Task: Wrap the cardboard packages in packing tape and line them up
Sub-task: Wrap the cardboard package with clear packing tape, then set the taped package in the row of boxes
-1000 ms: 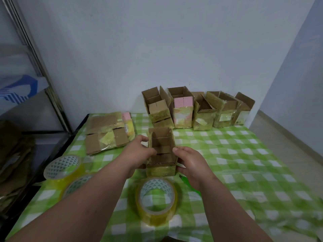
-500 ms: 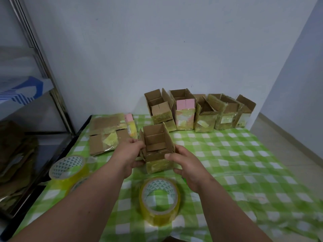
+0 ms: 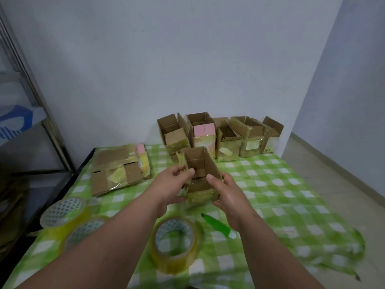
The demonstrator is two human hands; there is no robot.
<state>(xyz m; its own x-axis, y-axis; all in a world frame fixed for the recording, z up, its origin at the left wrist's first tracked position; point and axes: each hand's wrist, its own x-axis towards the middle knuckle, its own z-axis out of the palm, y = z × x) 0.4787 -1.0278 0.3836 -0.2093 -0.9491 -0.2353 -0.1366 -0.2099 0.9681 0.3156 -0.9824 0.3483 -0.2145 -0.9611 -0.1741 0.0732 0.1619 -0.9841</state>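
Both hands grip one open-topped cardboard box (image 3: 201, 176) above the table (image 3: 270, 184); the left hand (image 3: 170, 184) curls round its left wall, the right hand (image 3: 227, 195) clasps the right side, thumb on the rim; its lower part already looks taped, so this seems the lining-up step; next it likely needs carrying to the row of boxes (image 3: 220, 136) by the wall and setting beside the leftmost; a tape roll (image 3: 175, 245) lies nearer.

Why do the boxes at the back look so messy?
The brown cardboard boxes along the wall stand open with flaps askew and wrinkled yellowish tape on their fronts. A flattened cardboard package lies apart, left of them.
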